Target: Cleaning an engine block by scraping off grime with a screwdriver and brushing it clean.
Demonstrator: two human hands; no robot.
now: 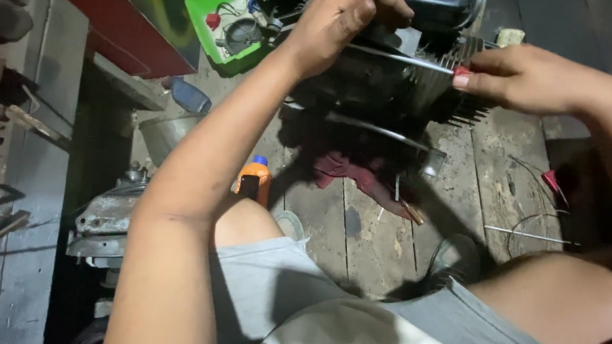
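I saw a black engine [379, 80] sitting on the plank floor [361, 233], and I place everything else by it. The left hand [340, 17] rested on its top, fingers curled tight over the casing. The right hand [516, 77] pinched a red-handled screwdriver [413, 59], whose shaft lay across the engine toward the left hand. A green tray [227, 18] sat just left of the engine (small parts inside), a red rag [356, 174] below it, an orange bottle [255, 177] lower left.

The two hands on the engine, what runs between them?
In the head view, a thin metal rod spans the gap from the left hand to the right hand, lying across the dark engine. Its red end sits at the right fingertips.
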